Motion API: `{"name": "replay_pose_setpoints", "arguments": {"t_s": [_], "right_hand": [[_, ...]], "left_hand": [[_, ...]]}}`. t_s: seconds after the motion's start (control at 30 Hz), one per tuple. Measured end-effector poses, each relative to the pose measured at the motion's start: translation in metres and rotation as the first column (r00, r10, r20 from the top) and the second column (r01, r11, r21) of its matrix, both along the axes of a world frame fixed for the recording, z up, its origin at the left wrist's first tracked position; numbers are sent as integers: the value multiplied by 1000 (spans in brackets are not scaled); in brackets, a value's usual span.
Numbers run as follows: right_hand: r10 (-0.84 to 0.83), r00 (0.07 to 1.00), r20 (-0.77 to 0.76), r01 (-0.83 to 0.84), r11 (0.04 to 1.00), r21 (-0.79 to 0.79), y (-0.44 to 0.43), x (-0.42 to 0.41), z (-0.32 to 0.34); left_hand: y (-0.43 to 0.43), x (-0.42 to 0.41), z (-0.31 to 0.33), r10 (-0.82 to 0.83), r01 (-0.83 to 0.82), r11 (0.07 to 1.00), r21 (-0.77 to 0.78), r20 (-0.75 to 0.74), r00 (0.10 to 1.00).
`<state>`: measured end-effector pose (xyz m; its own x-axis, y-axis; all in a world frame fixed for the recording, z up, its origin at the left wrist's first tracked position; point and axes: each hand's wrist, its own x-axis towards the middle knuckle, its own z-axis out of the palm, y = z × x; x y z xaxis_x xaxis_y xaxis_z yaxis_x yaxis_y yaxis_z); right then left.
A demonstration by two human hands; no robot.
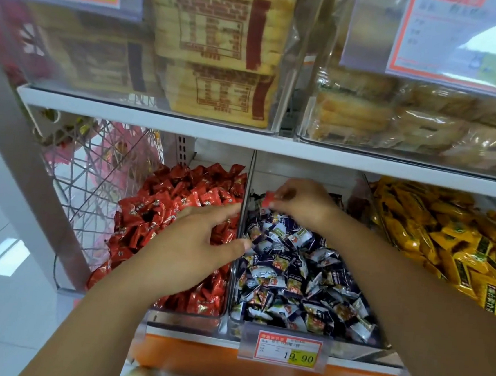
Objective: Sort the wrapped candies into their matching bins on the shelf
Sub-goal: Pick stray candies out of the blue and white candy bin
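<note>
Right hand point(297, 201): pinching a stray red candy point(269, 198) just above the navy candies point(301, 278).
Left hand point(202, 244): loose, holding nothing, over the divider point(250, 173).
Risk: pretty skimpy corner pinch, so it might slip before reaching the red bin point(188, 318).

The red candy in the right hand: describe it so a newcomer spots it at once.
On the lower shelf, find the middle bin of dark blue-and-white candies. The right hand hovers over its far end, pinching the red candy. It is the only all-red wrapper there; other reds fill the left bin.
</note>
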<state>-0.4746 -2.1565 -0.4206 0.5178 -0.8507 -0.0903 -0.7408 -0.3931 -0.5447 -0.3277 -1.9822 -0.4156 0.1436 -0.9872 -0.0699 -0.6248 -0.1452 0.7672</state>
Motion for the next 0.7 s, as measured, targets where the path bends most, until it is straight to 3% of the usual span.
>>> {"name": "replay_pose_setpoints", "arguments": {"t_s": [0.1, 0.2, 0.3, 0.4, 0.5, 0.7], "right_hand": [[-95, 975, 201, 94, 995, 14, 16, -5, 34], [-62, 941, 332, 29, 994, 101, 28, 14, 48], [-70, 934, 350, 47, 996, 72, 24, 27, 48], [-95, 992, 83, 96, 995, -11, 2, 15, 32], [149, 933, -327, -154, 988, 11, -4, 13, -1], [235, 798, -555, -199, 972, 126, -4, 22, -26]], "left_hand": [[2, -1, 0, -14, 14, 1000, -14, 30, 999], [3, -2, 1, -21, 22, 1000, -21, 34, 999], [4, -3, 3, -19, 20, 1000, -11, 27, 999], [4, -2, 2, -19, 19, 1000, -11, 19, 1000], [3, -3, 2, -28, 28, 999, -24, 10, 1000], [0, -9, 7, -51, 51, 997, -64, -1, 999]]}}
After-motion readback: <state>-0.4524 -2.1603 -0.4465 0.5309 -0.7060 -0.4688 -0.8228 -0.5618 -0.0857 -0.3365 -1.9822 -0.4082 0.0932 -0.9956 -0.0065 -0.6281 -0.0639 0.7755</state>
